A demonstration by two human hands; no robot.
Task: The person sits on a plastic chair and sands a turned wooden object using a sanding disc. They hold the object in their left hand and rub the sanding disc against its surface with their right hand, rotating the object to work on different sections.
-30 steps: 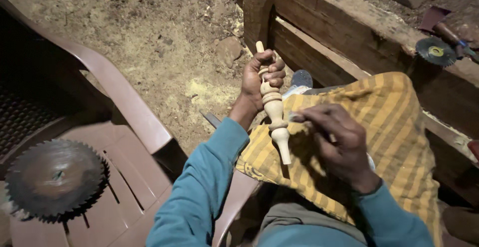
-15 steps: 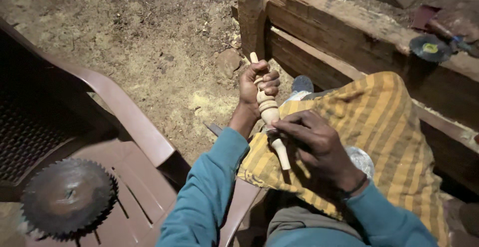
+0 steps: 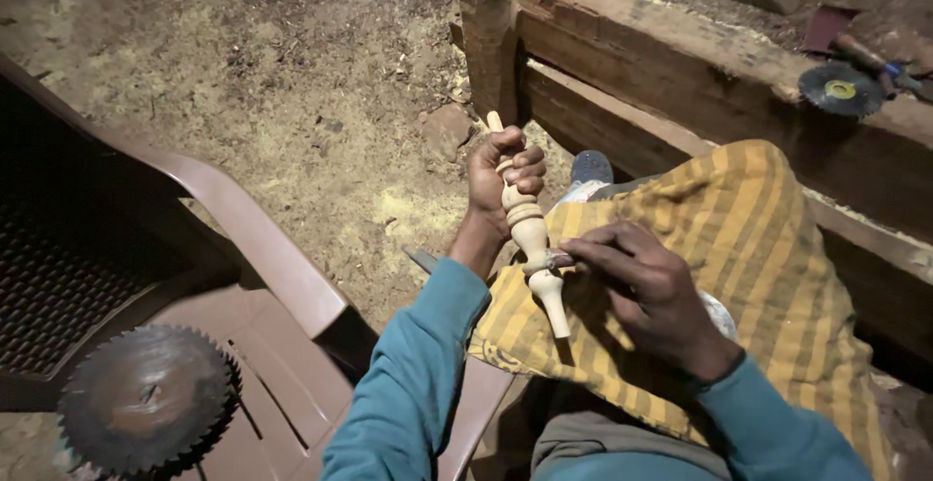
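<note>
A pale turned wooden spindle [image 3: 530, 233] slants over my lap, with rounded beads along its length. My left hand [image 3: 501, 172] grips its upper part, fingers wrapped tight. My right hand [image 3: 646, 292] pinches a small strip, possibly sandpaper [image 3: 559, 260], against a narrow groove near the spindle's lower end. Under both hands a yellow striped cloth [image 3: 739, 248] covers my knee. Both sleeves are teal.
A brown plastic chair [image 3: 253, 248] stands at my left with a rusty circular saw blade [image 3: 146, 398] lying on its seat. A heavy timber frame [image 3: 680, 63] runs across the right, bearing a small cutting disc [image 3: 841, 87]. Sawdust covers the dirt floor [image 3: 292, 73].
The view has shifted a little. My right hand has slid slightly along the spindle's lower groove; my left hand keeps its grip.
</note>
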